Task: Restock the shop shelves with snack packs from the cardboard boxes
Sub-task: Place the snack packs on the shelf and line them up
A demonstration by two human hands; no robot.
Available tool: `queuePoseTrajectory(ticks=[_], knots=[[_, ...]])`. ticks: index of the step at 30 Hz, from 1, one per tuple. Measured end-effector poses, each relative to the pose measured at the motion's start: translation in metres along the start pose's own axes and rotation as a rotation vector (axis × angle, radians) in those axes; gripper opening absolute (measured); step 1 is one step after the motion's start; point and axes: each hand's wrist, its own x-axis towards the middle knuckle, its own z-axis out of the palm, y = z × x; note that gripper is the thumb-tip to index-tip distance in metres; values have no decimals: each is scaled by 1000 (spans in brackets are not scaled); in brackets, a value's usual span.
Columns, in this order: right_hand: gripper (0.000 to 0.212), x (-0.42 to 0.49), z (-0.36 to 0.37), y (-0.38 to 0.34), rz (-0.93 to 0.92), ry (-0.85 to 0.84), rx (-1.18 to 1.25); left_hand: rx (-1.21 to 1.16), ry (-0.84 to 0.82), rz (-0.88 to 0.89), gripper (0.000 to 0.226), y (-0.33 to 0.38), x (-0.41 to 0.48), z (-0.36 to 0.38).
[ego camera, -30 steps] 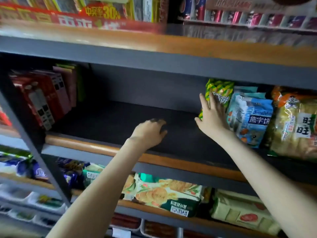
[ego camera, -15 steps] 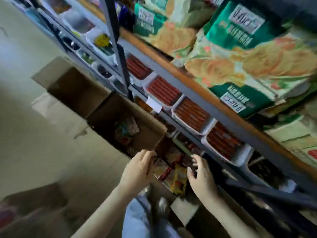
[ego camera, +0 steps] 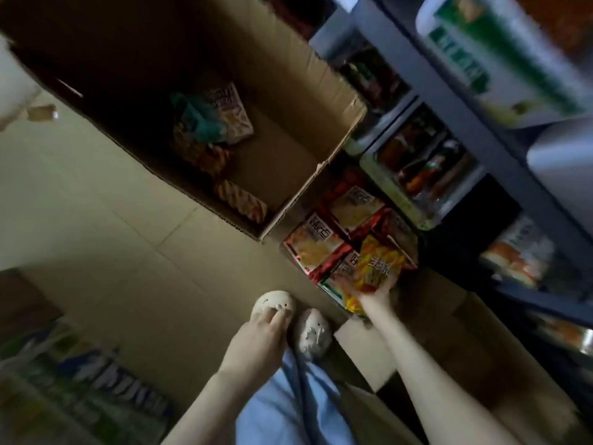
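Here we find the yellow snack pack (ego camera: 378, 268) at lower centre-right, grasped from below by the right hand (ego camera: 373, 292), whose fingers curl up around the pack's lower edge; the pack stands tilted above the other packs and carries red lettering that we cannot read. Directly beneath and behind it lie several red-edged snack packs (ego camera: 333, 232), flat and overlapping, inside the near cardboard box (ego camera: 455, 322), whose pale flap (ego camera: 365, 351) shows just below the right wrist. The left hand (ego camera: 260, 338) hangs over the floor (ego camera: 96, 220) with nothing in it, fingers relaxed and pointing toward the shoes; in the head view it overlaps the toe of the left white clog (ego camera: 272, 305), and we cannot tell whether it touches it. The right white clog (ego camera: 313, 332) sits just beside the first, and light blue trousers (ego camera: 288, 406) fill the space between the two forearms. Farther out, a larger open cardboard box (ego camera: 288, 101) sits on the floor, its near corner just beside the red-edged packs; it holds a few loose packs, among them a teal-and-orange one (ego camera: 211, 120) and a striped one (ego camera: 240, 200). Along the right edge runs the grey shelf frame (ego camera: 449, 101), with clear trays of goods (ego camera: 423, 165) on its lower levels and a green-and-white pack (ego camera: 487, 49) above, all blurred. More blurred goods (ego camera: 80, 390) lie at lower left.
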Motion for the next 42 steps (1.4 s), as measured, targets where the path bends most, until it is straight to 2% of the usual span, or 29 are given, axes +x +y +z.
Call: queuePoseTrajectory(ticks=[2, 5, 8, 12, 17, 20, 25, 29, 32, 35, 39, 42], knots=[[127, 35, 20, 18, 24, 52, -51, 18, -100, -38, 44, -11, 15, 17], [120, 17, 20, 0, 22, 249, -161, -4, -124, -42, 42, -13, 32, 29], [110, 3, 10, -7, -23, 265, -123, -111, -99, -46, 38, 0, 39, 22], [103, -59, -17, -21, -153, 198, -46, -199, -75, -60, 30, 41, 31, -17], [103, -182, -79, -67, -406, 131, 71, -323, -33, -75, 37, 128, -12, -116], [105, -257, -131, -103, -558, 147, 183, -463, 79, -30, 37, 187, -56, -191], [107, -367, -231, -161, -979, 344, 21, -543, 339, 55, 30, 269, -136, -290], [107, -438, -301, -192, -1187, 359, 69, -498, 542, 201, 21, 324, -181, -357], [104, -478, -352, -213, -1302, 380, 207, -426, 637, 358, 19, 364, -200, -407], [101, -513, -400, -232, -1429, 482, 306, -361, 736, 553, 26, 401, -207, -448], [96, -560, -462, -251, -1656, 512, 425, -328, 862, 865, 34, 449, -215, -500], [95, -585, -503, -261, -1742, 563, 537, -214, 906, 1102, 38, 484, -218, -543]])
